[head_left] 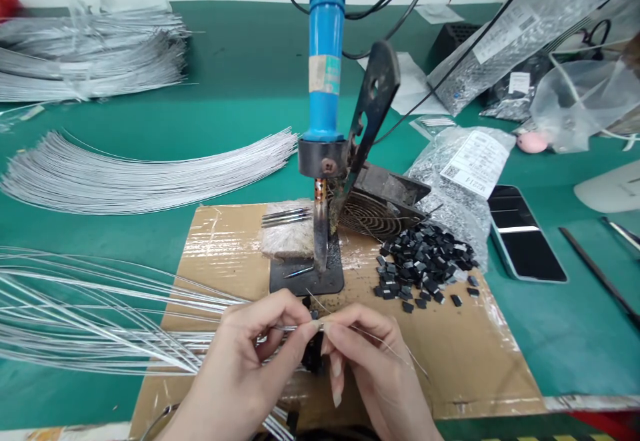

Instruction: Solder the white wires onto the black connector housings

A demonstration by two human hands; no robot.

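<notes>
My left hand [260,354] pinches the end of a thin silvery wire [287,328] between thumb and forefinger. My right hand [377,361] meets it fingertip to fingertip, closed on a fine strand [390,346] that looks like solder wire and curves out to the right. The exact contact between wire and strand is hidden by the fingers. Just behind both hands, a blue-handled soldering iron [325,34] hangs tip down in a black stand [367,108]. Beneath the fingertips sits a dark piece [313,354], mostly covered. More light wires [195,334] run leftward from behind my left hand.
Cardboard [465,354] covers the work area. Small black connector pieces [425,261] lie piled at right, near a phone [527,234] and a labelled plastic bag [470,161]. A round fan [375,211] stands behind the iron. Wire bundles [150,178] rest on the green mat at left.
</notes>
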